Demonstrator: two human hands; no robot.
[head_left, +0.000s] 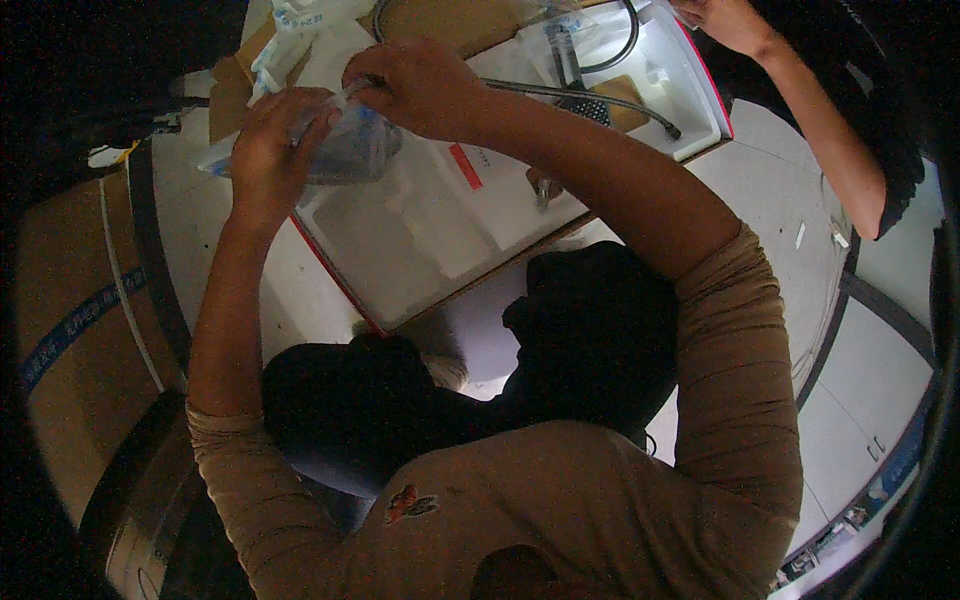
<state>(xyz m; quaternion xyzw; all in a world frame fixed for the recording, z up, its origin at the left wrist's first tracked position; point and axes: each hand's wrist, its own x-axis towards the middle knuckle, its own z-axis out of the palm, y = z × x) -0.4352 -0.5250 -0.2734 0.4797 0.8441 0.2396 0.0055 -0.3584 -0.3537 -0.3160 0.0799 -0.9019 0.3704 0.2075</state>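
My left hand (275, 145) is closed on the side of a clear plastic bag (355, 155), thumb against its upper edge. What lies inside the bag looks bluish and cannot be made out. My right hand (415, 90) pinches the bag's top, with fingers curled together over it. Both hands are above the far left part of a shallow white box (400, 240) with red edges, set in front of my knees. A braided hose (600, 97) runs across the box from behind my right forearm, its end toward the right wall.
A small metal fitting (543, 190) and a red-and-white label (466, 166) lie in the box. A black part (585, 105) rests under the hose. Another person's arm (820, 140) reaches in at the upper right. Cardboard boxes (85, 300) stand on the left.
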